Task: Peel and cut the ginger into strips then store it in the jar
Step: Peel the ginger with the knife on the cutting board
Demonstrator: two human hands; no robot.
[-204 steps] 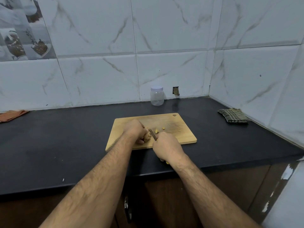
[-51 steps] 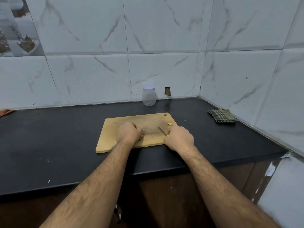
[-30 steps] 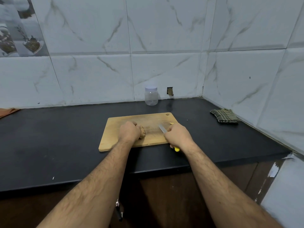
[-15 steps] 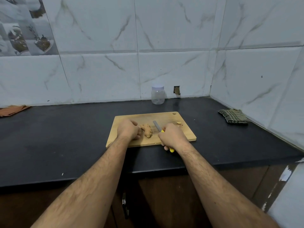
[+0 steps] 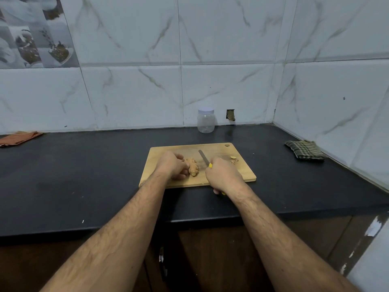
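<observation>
Ginger [image 5: 193, 168] lies near the middle of the wooden cutting board [image 5: 168, 148], a knobbly tan piece with its long axis running roughly front to back. Of the two hands, the left hand [image 5: 173, 165] has its fingers curled against the ginger's left side, pinning it to the board. The right hand [image 5: 223, 174] is wrapped round the yellow handle of a knife [image 5: 203, 158]; a bit of yellow shows at each end of the fist, and the grey blade points up and to the left, apart from the ginger on its right side. Whether the blade tip rests on the board or hangs just over it cannot be told.

A few small pale offcuts [image 5: 233, 160] sit near the board's right edge, beyond the right hand. The board lies on the dark counter [image 5: 84, 175]. Well back, against the tiled wall, stands the clear jar [image 5: 206, 121], lid on and apparently empty. A folded checked cloth [image 5: 304, 149] lies at the right, an orange cloth [image 5: 20, 137] at the far left.

Judging by this, the work is at the trimming or peeling stage: the main piece is whole, no strips are visible, and the jar is untouched. The next move probably calls for bringing the blade to the ginger's exposed side while the left fingertips stay tucked clear of the edge, since the lumpy root could roll under pressure.
</observation>
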